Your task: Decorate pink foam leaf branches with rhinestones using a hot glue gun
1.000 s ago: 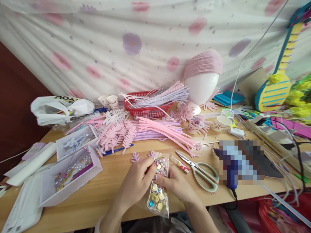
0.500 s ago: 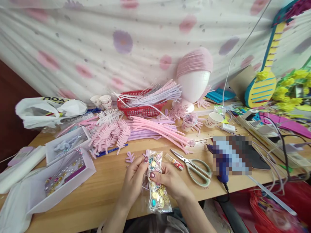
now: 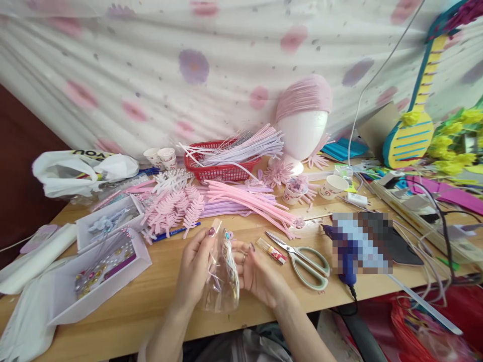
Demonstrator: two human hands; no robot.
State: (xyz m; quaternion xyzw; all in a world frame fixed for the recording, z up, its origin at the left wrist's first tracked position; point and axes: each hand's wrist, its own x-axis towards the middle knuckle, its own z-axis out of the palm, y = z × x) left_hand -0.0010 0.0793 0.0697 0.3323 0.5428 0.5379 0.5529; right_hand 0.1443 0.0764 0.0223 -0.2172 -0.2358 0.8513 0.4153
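Note:
My left hand (image 3: 196,264) pinches the upper edge of a clear plastic bag (image 3: 222,299) over the front of the table. White bead strings and small ornaments (image 3: 230,261) are bunched along the bag's right side. My right hand (image 3: 261,277) is at that side, fingers apart and curved against or just beside the bag, thumb lifted off it. Right of my hands lie a small clear tube with a red label (image 3: 272,250) and scissors (image 3: 302,261) with pale green handles.
Left are white boxes (image 3: 100,281) of beads and gems. Pink and lilac pipe cleaners (image 3: 245,196) lie behind my hands, before a red basket (image 3: 222,171). A foam head (image 3: 302,128) stands behind. A blue glue gun (image 3: 347,271) and cables (image 3: 418,251) are right.
The bag has turned from face-up to edge-on, its ornaments now on the right. My right hand has let go of its face and spread its fingers; my left hand has moved slightly left.

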